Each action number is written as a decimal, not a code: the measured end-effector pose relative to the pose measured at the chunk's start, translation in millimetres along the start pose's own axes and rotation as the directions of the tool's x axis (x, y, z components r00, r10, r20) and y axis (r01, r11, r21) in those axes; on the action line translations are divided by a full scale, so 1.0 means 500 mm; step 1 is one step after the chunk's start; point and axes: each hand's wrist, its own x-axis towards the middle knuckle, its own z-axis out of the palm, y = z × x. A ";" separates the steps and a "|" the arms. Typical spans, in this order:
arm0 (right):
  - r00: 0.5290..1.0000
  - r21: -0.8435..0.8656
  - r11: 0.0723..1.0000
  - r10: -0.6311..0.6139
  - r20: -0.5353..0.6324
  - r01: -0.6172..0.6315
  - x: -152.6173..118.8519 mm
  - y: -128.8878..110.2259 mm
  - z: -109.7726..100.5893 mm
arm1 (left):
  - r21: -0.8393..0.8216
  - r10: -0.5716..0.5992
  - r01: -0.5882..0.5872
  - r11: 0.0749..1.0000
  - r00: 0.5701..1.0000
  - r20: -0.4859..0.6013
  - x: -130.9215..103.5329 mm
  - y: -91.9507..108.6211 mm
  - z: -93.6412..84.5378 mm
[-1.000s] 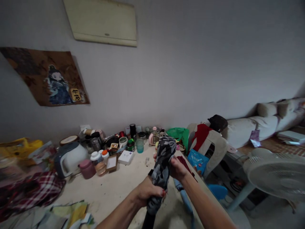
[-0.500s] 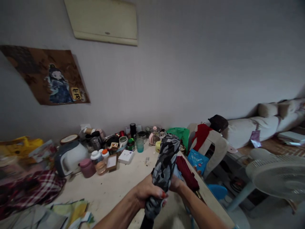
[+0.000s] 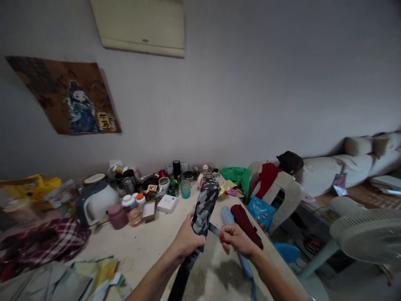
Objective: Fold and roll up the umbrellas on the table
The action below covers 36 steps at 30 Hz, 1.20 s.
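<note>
Camouflage umbrella (image 3: 203, 205), folded into a soft grey fabric cylinder, tilts upright over the table (image 3: 147, 246). Left hand (image 3: 187, 239) wraps its lower part; right hand (image 3: 235, 239) just beside it pinches its strap (image 3: 214, 229). Should that thin strap slip, the slick cloth could unfurl. Beyond the umbrella lie maroon (image 3: 247, 220) and blue (image 3: 227, 215) umbrellas.
</note>
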 end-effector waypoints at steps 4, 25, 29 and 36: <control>0.989 -0.349 0.934 -0.119 -0.090 0.080 -0.006 -0.047 0.061 | 0.401 0.150 -0.061 0.914 0.969 -0.195 0.032 -0.021 0.002; 0.946 0.060 0.998 0.023 -0.324 -0.004 0.036 -0.053 0.120 | 0.786 0.184 0.069 0.614 0.956 -0.227 0.059 -0.012 -0.012; 0.951 -0.012 0.999 -0.038 -0.307 0.037 0.011 -0.070 0.098 | 0.696 0.152 -0.014 0.718 0.979 -0.138 0.076 -0.005 -0.028; 0.964 -0.165 0.986 -0.055 -0.261 0.012 0.001 -0.069 0.085 | 0.658 0.170 -0.041 0.752 0.977 -0.132 0.075 -0.009 -0.025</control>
